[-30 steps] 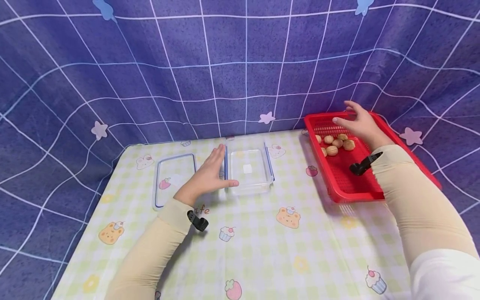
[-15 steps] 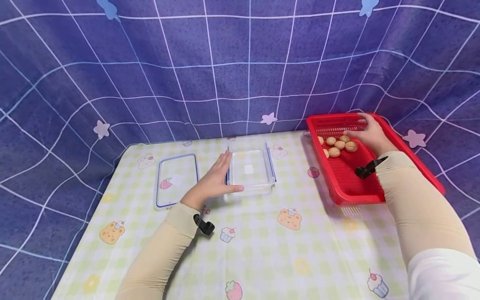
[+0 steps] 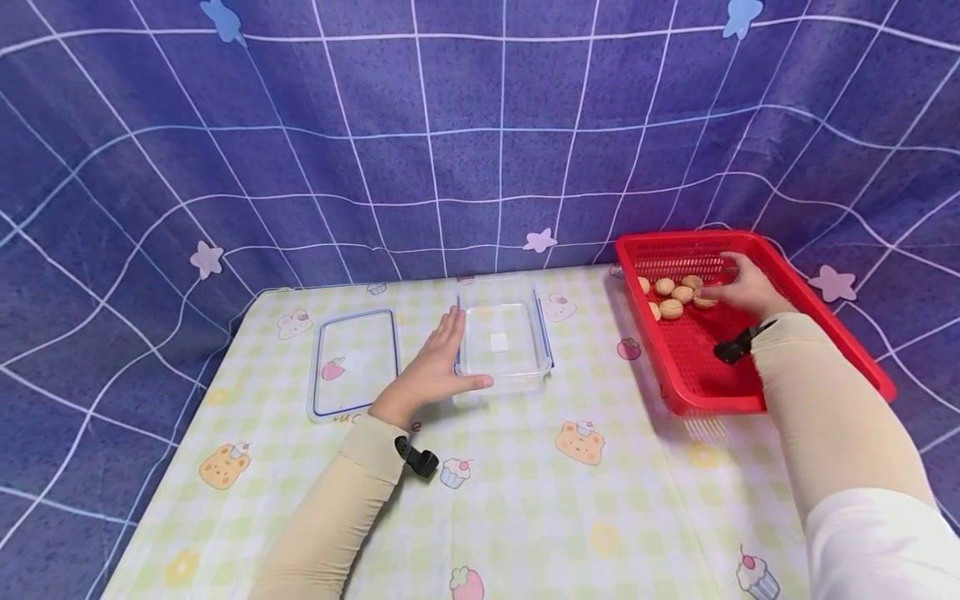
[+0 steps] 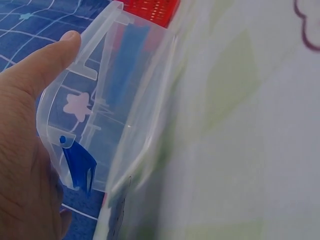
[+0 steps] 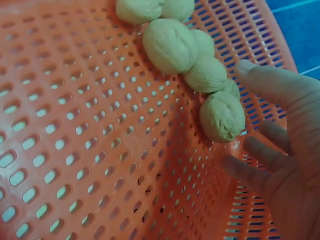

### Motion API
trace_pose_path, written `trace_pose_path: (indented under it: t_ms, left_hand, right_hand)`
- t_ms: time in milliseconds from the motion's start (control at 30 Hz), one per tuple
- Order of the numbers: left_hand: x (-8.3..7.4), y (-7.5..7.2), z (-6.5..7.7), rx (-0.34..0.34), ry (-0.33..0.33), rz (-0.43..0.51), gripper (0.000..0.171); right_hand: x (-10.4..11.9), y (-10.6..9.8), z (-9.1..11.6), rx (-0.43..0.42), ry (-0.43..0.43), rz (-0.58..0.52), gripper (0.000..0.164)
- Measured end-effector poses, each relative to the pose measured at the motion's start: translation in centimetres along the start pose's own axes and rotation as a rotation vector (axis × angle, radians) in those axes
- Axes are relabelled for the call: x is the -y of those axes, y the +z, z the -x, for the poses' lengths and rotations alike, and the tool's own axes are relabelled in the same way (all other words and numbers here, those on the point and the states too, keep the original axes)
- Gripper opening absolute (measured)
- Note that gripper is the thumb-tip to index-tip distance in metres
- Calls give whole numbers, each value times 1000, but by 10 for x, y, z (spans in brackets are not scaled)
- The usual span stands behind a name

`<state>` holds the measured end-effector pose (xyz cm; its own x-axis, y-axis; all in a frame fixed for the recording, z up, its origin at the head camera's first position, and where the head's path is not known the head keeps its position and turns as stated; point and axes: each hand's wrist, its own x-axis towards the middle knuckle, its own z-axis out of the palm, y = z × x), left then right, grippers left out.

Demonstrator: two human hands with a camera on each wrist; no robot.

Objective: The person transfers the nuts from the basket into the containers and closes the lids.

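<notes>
Beside a clear rectangular food container (image 3: 517,382) with blue side clips, my left hand (image 3: 435,362) lies along its left side, fingers extended. In the left wrist view, the thumb of the left hand (image 4: 25,110) reaches along the container's rim. My right hand (image 3: 750,290) is inside a red plastic basket (image 3: 712,406), close to several walnuts (image 3: 671,309). From the right wrist, the thumb and fingers of the right hand (image 5: 295,140) are spread around the nearest walnut (image 5: 223,119), with a small gap visible.
Left of the container lies its clear lid (image 3: 356,362) with a blue seal. A checked tablecloth (image 3: 525,517) with cartoon prints covers the table. Behind it hangs a blue curtain (image 3: 465,158) with a white grid.
My right hand has come down from above the basket's far side to the walnuts inside. The left hand has shifted slightly to the right along the container.
</notes>
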<state>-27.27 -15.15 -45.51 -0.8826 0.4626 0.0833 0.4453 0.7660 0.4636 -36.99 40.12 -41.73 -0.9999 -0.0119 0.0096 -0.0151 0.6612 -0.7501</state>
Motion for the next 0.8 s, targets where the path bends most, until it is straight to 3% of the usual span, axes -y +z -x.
trace_pose_path:
  t_ms: [233, 567, 800]
  left_hand:
    - [-3, -3, 1, 5, -28, 22, 129]
    - [-3, -1, 1, -3, -34, 17, 129]
    - [-3, 0, 1, -23, -41, 24, 131]
  right_hand:
    - [-5, 4, -1, 71, 23, 65, 89]
    - [-10, 3, -4, 83, -35, 280, 50]
    - [-8, 1, -3, 86, -40, 313, 49]
